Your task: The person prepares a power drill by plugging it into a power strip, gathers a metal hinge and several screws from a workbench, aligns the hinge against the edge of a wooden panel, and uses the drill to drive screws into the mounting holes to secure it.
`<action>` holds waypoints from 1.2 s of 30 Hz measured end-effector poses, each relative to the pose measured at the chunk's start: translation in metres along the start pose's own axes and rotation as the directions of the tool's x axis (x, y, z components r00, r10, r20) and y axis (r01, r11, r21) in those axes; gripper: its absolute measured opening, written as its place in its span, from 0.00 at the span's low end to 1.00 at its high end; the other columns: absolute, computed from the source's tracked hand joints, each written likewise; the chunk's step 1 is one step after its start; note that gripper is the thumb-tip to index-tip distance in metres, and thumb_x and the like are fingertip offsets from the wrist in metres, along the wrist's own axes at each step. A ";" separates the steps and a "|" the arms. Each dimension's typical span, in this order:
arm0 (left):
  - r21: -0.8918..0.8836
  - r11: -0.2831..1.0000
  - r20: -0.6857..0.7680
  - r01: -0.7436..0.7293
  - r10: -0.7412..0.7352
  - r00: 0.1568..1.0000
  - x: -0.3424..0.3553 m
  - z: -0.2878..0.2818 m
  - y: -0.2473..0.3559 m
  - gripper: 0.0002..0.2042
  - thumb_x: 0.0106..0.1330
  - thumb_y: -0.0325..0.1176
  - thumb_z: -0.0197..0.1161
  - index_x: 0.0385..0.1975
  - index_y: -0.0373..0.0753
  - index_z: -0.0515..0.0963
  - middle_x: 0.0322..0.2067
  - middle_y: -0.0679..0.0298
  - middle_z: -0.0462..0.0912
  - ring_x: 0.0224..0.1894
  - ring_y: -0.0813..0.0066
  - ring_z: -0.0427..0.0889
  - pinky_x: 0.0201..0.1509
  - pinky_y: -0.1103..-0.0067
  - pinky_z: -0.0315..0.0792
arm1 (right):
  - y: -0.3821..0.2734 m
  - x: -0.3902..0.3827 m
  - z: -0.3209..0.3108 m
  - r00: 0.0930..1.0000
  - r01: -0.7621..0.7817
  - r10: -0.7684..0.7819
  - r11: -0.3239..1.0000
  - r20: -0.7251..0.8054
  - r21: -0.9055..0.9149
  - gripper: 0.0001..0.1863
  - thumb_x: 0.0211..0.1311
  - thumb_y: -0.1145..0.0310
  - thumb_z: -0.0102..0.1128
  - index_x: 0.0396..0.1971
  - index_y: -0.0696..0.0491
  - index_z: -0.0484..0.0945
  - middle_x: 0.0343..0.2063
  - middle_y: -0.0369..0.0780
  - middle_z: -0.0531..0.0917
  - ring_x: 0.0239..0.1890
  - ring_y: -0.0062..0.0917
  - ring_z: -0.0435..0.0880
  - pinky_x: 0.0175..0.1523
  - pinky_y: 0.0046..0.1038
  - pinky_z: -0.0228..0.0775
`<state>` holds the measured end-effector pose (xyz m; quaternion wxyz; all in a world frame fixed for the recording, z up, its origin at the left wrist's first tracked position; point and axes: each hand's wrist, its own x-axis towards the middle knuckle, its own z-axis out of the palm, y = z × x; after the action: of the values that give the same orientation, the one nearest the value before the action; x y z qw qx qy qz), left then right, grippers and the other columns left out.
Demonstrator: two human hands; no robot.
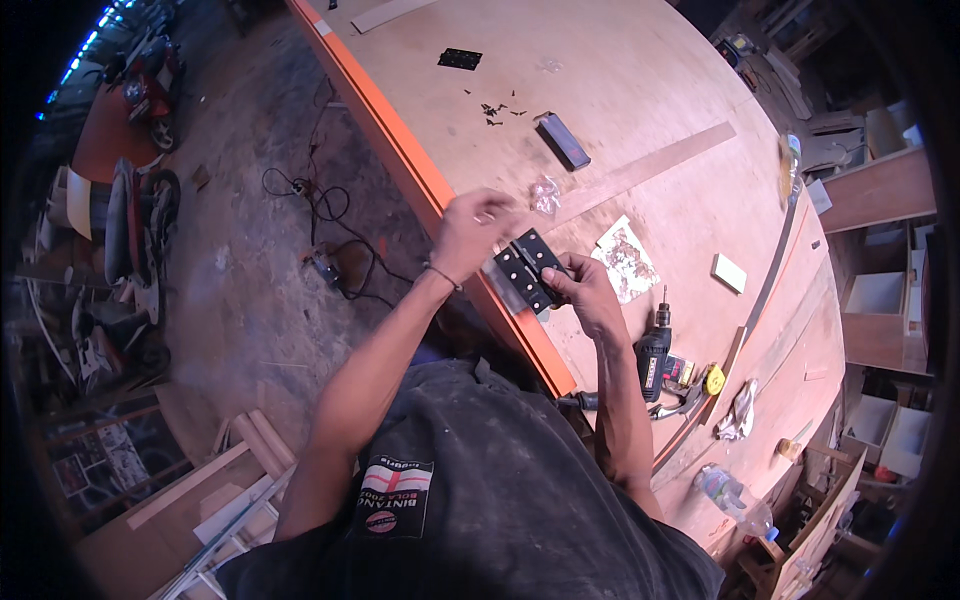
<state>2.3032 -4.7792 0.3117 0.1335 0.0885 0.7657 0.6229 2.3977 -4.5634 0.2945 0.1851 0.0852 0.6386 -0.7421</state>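
Note:
My right hand (585,290) grips a black metal hinge (517,277) with several holes, held over the orange-edged board (433,186). My left hand (467,235) is just above and left of the hinge, its fingers blurred, so what they hold, if anything, is unclear. Behind the hinge lie a small clear plastic bag (545,194) and a pale, stained sheet (627,258). Farther up the board are another black hinge (459,59), scattered dark screws (495,111) and a dark oblong case (562,140).
A drill (655,360), yellow tape measure (713,379), rag (741,408), pale block (728,273) and plastic bottles (722,490) lie on the right. Black cables (330,205) run across the floor at left, near a parked motorbike (140,235). Timber pieces (245,445) lean at lower left; wooden cabinets (880,300) stand beyond.

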 end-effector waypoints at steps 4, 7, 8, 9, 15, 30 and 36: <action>0.081 0.995 -0.452 -0.062 0.093 0.887 -0.025 -0.016 -0.050 0.26 0.65 0.32 0.72 0.61 0.32 0.74 0.57 0.52 0.78 0.57 0.68 0.78 0.58 0.74 0.75 | 0.021 0.000 0.003 0.993 -0.017 0.031 0.992 -0.117 0.121 0.09 0.66 0.68 0.71 0.34 0.57 0.82 0.23 0.36 0.85 0.22 0.15 0.81 0.29 0.20 0.72; 0.217 0.964 -0.552 0.154 -0.009 0.834 -0.059 -0.007 -0.063 0.39 0.67 0.35 0.71 0.74 0.34 0.55 0.67 0.50 0.67 0.68 0.61 0.70 0.68 0.70 0.69 | 0.028 -0.002 0.012 0.991 -0.018 0.030 0.995 -0.128 0.094 0.09 0.66 0.68 0.71 0.34 0.57 0.81 0.22 0.34 0.84 0.22 0.14 0.80 0.29 0.19 0.73; -0.149 0.977 -0.431 0.154 -0.204 0.879 -0.066 0.001 -0.056 0.42 0.68 0.35 0.70 0.76 0.34 0.51 0.67 0.52 0.67 0.68 0.61 0.70 0.68 0.69 0.69 | 0.029 -0.002 0.015 0.988 -0.019 0.035 0.994 -0.149 0.108 0.09 0.67 0.68 0.70 0.33 0.57 0.81 0.22 0.34 0.84 0.21 0.14 0.80 0.29 0.19 0.72; -0.491 0.851 -0.244 0.187 -0.340 0.908 -0.072 0.006 -0.049 0.45 0.69 0.36 0.70 0.77 0.35 0.46 0.68 0.53 0.67 0.69 0.61 0.70 0.68 0.69 0.70 | 0.029 -0.001 0.018 0.985 -0.020 0.040 0.992 -0.170 0.121 0.09 0.67 0.68 0.70 0.32 0.57 0.81 0.22 0.34 0.84 0.21 0.14 0.80 0.29 0.19 0.72; -0.415 0.890 -0.141 0.191 -0.270 0.953 -0.077 0.021 -0.057 0.48 0.66 0.32 0.72 0.79 0.38 0.44 0.61 0.61 0.74 0.51 0.80 0.80 0.34 0.87 0.75 | 0.021 0.007 0.032 0.977 -0.017 0.041 0.993 -0.207 0.117 0.10 0.66 0.68 0.71 0.29 0.55 0.80 0.21 0.33 0.82 0.22 0.14 0.77 0.29 0.19 0.67; -0.534 0.823 -0.136 0.194 -0.310 0.941 -0.077 0.020 -0.047 0.46 0.62 0.17 0.70 0.78 0.36 0.48 0.67 0.55 0.68 0.68 0.69 0.71 0.70 0.75 0.70 | 0.028 0.006 0.044 0.963 0.031 -0.025 0.999 -0.269 0.017 0.07 0.66 0.74 0.69 0.30 0.61 0.81 0.26 0.39 0.86 0.26 0.17 0.83 0.32 0.21 0.74; -0.600 0.781 -0.131 0.173 -0.309 0.942 -0.077 0.022 -0.048 0.45 0.62 0.17 0.70 0.76 0.36 0.49 0.66 0.56 0.67 0.67 0.69 0.71 0.70 0.74 0.70 | 0.020 0.003 0.048 0.960 0.018 -0.015 1.000 -0.281 0.011 0.08 0.65 0.74 0.69 0.29 0.61 0.81 0.25 0.38 0.86 0.26 0.17 0.82 0.32 0.21 0.73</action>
<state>2.3846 -4.7914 0.2682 0.1465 -0.1259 0.5542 0.8097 2.4076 -4.6135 0.2830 0.0859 0.1856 0.6542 -0.7282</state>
